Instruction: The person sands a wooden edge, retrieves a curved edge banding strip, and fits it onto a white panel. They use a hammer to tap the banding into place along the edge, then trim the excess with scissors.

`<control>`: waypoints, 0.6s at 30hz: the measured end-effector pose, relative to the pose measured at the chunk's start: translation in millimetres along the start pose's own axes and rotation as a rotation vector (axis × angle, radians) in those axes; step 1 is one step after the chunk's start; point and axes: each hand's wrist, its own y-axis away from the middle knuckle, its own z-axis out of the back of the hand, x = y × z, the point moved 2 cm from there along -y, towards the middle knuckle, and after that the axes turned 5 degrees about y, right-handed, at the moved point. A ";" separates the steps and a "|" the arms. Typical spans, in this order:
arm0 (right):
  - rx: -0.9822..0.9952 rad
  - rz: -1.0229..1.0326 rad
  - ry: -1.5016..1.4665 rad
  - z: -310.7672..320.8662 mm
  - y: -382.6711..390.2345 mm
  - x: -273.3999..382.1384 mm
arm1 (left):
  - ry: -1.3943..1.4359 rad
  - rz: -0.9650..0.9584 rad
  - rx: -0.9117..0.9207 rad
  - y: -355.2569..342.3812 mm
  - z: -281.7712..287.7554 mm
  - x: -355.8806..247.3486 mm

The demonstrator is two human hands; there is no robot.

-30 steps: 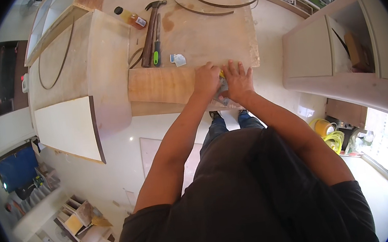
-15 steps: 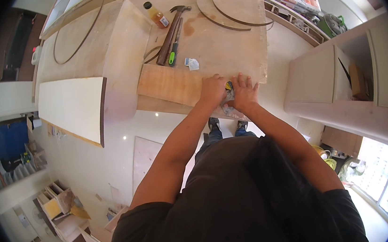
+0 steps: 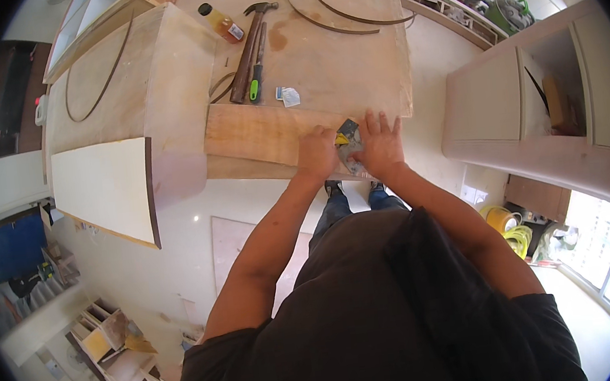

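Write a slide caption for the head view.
Left hand and right hand frame a small yellow item at the end of a wooden board, hammer and amber bottle beyond.

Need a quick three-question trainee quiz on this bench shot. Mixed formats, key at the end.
1. Multiple choice: which thing lies right beside the hammer?
A. a saw
B. a green-ended tool
C. a paintbrush

2. True or false: the hammer's head is at the end nearest the left hand.

3. Fill in the blank: a small yellow piece shows ____ the left hand and the right hand.

Key:
1. B
2. False; the head is at the far end, away from the hand.
3. between
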 end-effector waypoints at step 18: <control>0.015 0.202 -0.019 -2.0 25.0 5.0 | 0.035 -0.123 0.043 -51.4 -17.5 -20.5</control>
